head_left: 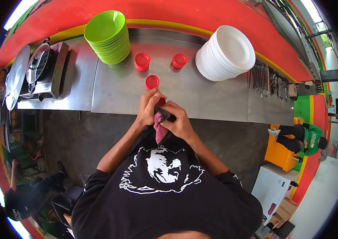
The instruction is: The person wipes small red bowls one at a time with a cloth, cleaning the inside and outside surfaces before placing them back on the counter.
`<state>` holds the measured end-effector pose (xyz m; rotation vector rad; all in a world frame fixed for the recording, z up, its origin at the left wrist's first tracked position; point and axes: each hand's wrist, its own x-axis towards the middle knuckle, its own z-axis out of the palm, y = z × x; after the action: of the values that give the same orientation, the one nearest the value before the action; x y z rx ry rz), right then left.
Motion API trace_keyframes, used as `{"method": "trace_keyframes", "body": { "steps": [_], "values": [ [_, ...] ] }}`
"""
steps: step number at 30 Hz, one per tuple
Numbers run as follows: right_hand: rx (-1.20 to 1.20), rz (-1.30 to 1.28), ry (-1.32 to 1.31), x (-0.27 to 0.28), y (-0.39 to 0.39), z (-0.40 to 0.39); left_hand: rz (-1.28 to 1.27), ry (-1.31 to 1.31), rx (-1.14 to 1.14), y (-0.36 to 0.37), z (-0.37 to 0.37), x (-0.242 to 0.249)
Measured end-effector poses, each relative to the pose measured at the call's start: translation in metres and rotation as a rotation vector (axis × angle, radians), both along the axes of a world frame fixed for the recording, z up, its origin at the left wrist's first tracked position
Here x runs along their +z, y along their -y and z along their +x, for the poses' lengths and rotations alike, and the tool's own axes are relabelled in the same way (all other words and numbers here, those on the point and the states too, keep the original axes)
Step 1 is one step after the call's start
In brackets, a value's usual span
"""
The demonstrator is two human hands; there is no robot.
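My left hand (149, 107) is closed around a small red container (161, 102), held in front of my chest near the counter's front edge. Fingers cover most of the container. My right hand (179, 122) is closed on a pink cloth (160, 130) that hangs down below the fingers. A dark piece (162, 110) shows between both hands; what it is I cannot make out. Just beyond my left hand stands a red container (152, 82) on the steel counter (121, 93). Farther back are a second red container (142, 61) and a third red container (179, 61).
Tall stacks of green plates (107, 38) and white plates (226, 53) stand at the back. A stove (57, 71) with a lidded pan (39, 63) is at left. Metal utensils (270, 81) lie at right. One person (37, 191) is at lower left, another (312, 139) at right.
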<state>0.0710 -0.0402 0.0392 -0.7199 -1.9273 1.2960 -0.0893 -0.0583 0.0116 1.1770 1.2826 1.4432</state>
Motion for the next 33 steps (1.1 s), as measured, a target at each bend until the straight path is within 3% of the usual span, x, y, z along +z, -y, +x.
{"method": "trace_keyframes", "body": {
  "steps": [2,3,5,7,10,13,16,19,20,22,24,25,27,30,33],
  "values": [
    [-0.045,0.242,0.157,-0.002,0.001,0.001,-0.09,0.135,0.001,0.003,0.004,-0.008],
    [-0.146,0.363,0.22,-0.003,0.0,0.001,-0.022,0.033,0.03,0.004,0.005,-0.008],
    [-0.227,0.532,0.162,-0.004,-0.007,-0.004,0.114,-0.165,0.097,0.005,0.01,-0.006],
    [-0.278,0.618,0.124,-0.003,-0.011,-0.014,0.022,-0.023,0.054,0.001,0.003,-0.001],
    [-0.274,0.474,0.187,0.0,-0.006,-0.021,-0.005,0.018,0.102,-0.002,-0.002,-0.003],
    [-0.233,0.114,0.224,0.0,0.003,-0.021,-0.122,-0.034,0.16,0.002,0.0,0.002],
    [-0.145,-0.414,0.205,-0.003,0.006,-0.017,-0.155,0.012,0.184,0.004,-0.002,0.001],
    [-0.18,-0.534,-0.088,0.0,0.009,-0.022,-0.038,0.135,0.164,-0.003,-0.004,-0.014],
    [-0.194,-0.568,-0.187,0.003,0.009,-0.025,0.088,0.023,0.215,-0.005,-0.002,-0.022],
    [-0.22,-0.101,-0.117,0.015,0.006,-0.028,0.342,-0.199,0.318,-0.011,0.005,-0.051],
    [-0.144,0.338,0.092,0.017,-0.002,-0.015,-0.067,0.229,0.167,-0.007,-0.007,-0.094],
    [-0.101,0.432,0.101,0.009,-0.007,-0.013,-0.127,0.319,0.164,-0.008,-0.01,-0.071],
    [-0.104,0.416,0.146,0.003,-0.015,-0.006,-0.391,0.719,0.168,-0.009,-0.01,-0.003],
    [-0.069,0.388,0.122,0.008,-0.017,0.0,-0.439,0.79,0.196,-0.006,-0.005,0.021],
    [-0.016,0.425,0.121,0.015,-0.018,0.005,-0.496,0.901,0.084,-0.003,-0.008,0.023]
  ]
}}
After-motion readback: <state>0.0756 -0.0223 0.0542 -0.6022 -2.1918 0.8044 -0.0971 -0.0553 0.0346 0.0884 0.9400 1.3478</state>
